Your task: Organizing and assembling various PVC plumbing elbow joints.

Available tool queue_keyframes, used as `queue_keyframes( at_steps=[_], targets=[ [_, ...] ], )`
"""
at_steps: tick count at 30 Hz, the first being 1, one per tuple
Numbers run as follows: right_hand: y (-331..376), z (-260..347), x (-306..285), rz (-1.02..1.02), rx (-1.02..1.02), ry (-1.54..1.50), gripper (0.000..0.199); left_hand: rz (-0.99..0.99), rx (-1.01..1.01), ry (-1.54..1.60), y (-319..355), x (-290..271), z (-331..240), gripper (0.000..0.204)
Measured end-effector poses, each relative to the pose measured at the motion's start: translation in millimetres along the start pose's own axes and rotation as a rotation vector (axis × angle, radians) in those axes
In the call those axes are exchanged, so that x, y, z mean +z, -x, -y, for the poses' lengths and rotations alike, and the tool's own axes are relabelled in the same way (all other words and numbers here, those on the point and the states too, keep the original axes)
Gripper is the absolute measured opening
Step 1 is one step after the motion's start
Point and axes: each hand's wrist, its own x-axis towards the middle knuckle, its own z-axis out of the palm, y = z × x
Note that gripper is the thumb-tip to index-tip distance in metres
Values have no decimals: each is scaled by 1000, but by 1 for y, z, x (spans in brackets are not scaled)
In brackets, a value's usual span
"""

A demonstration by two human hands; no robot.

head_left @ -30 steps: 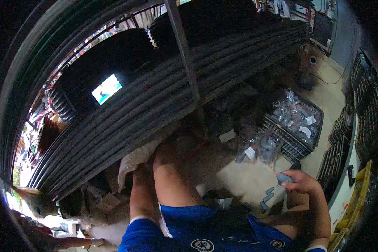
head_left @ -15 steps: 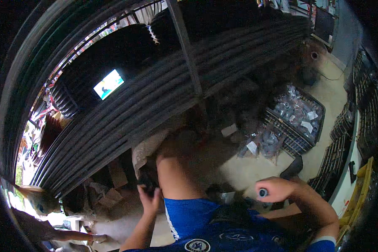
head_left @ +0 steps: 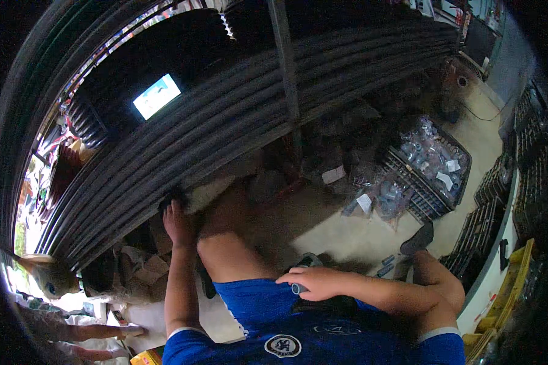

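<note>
My right hand (head_left: 323,283) is closed round a short grey pipe fitting (head_left: 297,288), whose round end shows beside my fingers, just above my blue shorts. My left hand (head_left: 178,224) reaches out past my knee to the lower edge of the stacked long dark pipes (head_left: 225,109). Its fingers are bent against a small black thing (head_left: 166,202), too dark to make out. Several loose grey fittings (head_left: 386,266) lie on the floor beside my right foot.
A black crate (head_left: 466,173) holds many bagged fittings, and clear bags of fittings (head_left: 391,198) lie beside it. A lit screen (head_left: 157,96) stands among the pipes. A yellow rack (head_left: 510,283) is at right. Another person's legs (head_left: 97,332) show at lower left.
My left hand has moved forward and left, up to the pipe stack, the black thing still at its fingers. My right hand has come left across my lap with the pipe fitting.
</note>
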Motion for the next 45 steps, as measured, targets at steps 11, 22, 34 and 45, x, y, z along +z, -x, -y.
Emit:
queue_keyframes(
  at_steps=[11, 22, 34, 45],
  targets=[
    [80, -38, -52, -230, 168, 49, 49, -167, -60, 1170, -36, -4, -71, 41],
    [111, -40, -49, -218, 315, 78, 47, 682, 271, 346, 53, -46, -138, 57],
    [48, -69, 35, -121, 219, -37, 54, 177, 99, 193, 82, 15, -185, 49],
    [90, -20, -12, -184, 324, 71, 54, 955, 484, 432, 107, -90, -227, 38]
  ],
)
